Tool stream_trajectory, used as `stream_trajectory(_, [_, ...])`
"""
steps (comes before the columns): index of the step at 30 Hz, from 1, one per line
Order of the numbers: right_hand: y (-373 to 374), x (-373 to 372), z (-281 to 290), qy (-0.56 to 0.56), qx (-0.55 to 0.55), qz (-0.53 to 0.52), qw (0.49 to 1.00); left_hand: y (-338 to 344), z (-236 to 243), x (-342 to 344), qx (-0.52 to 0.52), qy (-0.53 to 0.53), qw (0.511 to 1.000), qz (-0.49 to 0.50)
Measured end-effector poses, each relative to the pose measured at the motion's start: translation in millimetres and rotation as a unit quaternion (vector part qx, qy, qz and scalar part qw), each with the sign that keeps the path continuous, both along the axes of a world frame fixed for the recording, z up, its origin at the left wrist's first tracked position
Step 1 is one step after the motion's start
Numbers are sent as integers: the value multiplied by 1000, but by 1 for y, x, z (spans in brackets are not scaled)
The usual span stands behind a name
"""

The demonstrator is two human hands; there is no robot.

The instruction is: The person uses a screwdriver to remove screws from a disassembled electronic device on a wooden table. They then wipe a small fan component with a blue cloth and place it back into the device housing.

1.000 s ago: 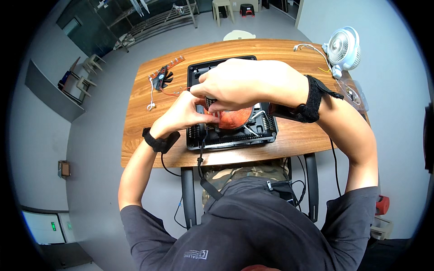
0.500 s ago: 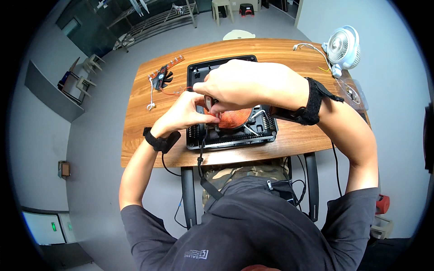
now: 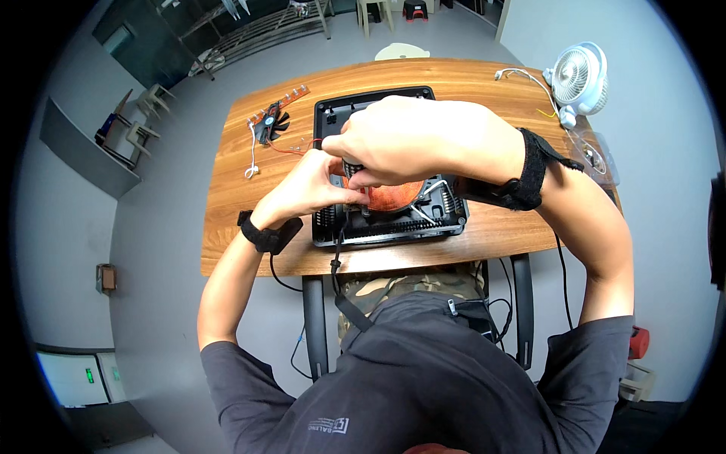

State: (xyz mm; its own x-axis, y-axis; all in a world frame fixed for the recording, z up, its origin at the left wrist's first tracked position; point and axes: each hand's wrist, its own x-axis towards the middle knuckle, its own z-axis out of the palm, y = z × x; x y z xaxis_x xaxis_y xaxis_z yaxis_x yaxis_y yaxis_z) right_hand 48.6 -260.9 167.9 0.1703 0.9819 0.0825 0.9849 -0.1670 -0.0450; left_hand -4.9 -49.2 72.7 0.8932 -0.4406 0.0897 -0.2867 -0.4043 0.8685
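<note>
An opened induction cooker's black housing (image 3: 446,227) lies on the table in front of me, with a round copper coil (image 3: 395,198) inside it. My right hand (image 3: 404,140) reaches over the housing and grips the dark handle of an upright screwdriver (image 3: 352,169) at the coil's left edge. Low beside the screwdriver, my left hand (image 3: 306,185) has its thumb and fingers drawn together. What they pinch there is hidden by the hands. White-sleeved leads (image 3: 432,189) run from the coil's right side. The screwdriver's tip cannot be made out.
Back left on the wooden table (image 3: 499,238) are a small black cooling fan (image 3: 272,124) with red wires, an orange strip (image 3: 291,97) and a white plug lead (image 3: 252,151). A white desk fan (image 3: 578,79) and a clear plastic box (image 3: 605,160) stand at the right.
The screwdriver's handle has turned slightly within my right hand. Both hands stay in the same place at the coil's left edge. The whole view has shifted a little.
</note>
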Motion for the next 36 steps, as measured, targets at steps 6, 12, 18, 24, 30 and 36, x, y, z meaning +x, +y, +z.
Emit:
stream_trajectory(6, [15,-20,24,-2,-133,-94,987,2,-2,-5,-10,24,1000,-12])
stream_trajectory(12, [-3,-8,7,-5,8,-31,999,2,-3,0,33,-50,998,6])
stream_trajectory(18, [6,-1,1,50,-35,-37,997,14,-11,-1,32,-22,999,-10])
stream_trajectory(24, [8,-6,13,2,-58,-27,998,10,-5,-6,42,-13,999,-28])
stream_trajectory(30, [1,-4,42,-33,17,-16,999,11,5,-2,75,-81,994,-22])
stream_trajectory(36, [-29,36,39,-65,82,-61,993,26,10,7,71,-4,997,4])
